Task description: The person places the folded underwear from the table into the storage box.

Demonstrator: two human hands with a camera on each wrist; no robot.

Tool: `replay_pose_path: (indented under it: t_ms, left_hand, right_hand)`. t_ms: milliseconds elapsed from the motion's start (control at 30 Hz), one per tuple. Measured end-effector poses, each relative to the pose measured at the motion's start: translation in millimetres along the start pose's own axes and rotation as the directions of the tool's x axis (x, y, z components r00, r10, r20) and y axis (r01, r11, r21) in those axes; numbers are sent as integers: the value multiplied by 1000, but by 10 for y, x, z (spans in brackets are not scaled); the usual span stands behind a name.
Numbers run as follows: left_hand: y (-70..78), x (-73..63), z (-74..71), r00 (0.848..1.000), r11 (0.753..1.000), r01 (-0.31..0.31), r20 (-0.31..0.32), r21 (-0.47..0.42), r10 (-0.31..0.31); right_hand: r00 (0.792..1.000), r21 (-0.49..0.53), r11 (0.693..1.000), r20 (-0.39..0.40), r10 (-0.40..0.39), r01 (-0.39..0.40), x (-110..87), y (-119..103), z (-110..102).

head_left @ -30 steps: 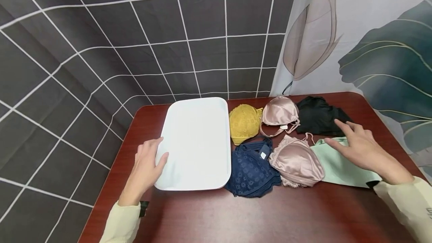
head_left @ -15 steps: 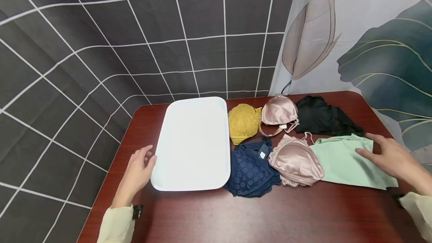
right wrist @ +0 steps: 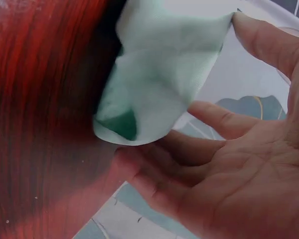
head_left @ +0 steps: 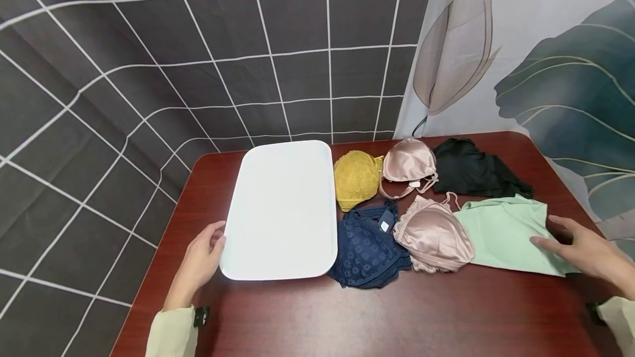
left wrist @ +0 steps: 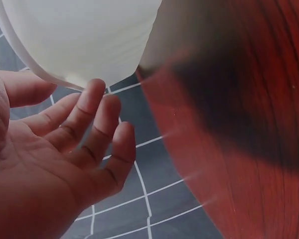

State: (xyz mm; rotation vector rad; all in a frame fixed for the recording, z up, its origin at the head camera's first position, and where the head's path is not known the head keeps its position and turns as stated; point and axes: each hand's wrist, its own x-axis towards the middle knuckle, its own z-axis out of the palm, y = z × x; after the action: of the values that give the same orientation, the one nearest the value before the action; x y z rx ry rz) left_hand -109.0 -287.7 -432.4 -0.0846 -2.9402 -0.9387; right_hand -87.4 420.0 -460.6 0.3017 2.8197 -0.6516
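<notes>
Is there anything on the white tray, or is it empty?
Empty: the white tray shows only bare white in the head view, and the clothes lie to its right on the table.

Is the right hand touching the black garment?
Apart. The head view shows a gap between the right hand and the black garment, where a corner of the mint cloth and bare tabletop show.
</notes>
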Motion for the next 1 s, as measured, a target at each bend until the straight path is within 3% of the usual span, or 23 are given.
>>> replay_pose_path:
  t_ms: [400,733,1000]
  left_hand:
    - [-39,117,7,1000,999,-30,7,-20,30]
    - [-135,247,-22,998,997,-41,49,-72,45]
    - [-166,399,-49,995,996,-34,87,-84,41]
  right_hand:
    - [1000,13,1000,-17,-9,9,1,-95,39]
    - [998,31,999,-64,-22,24,-8,-86,138]
    - [987,79,990,-119,-109,119,-39,-130,171]
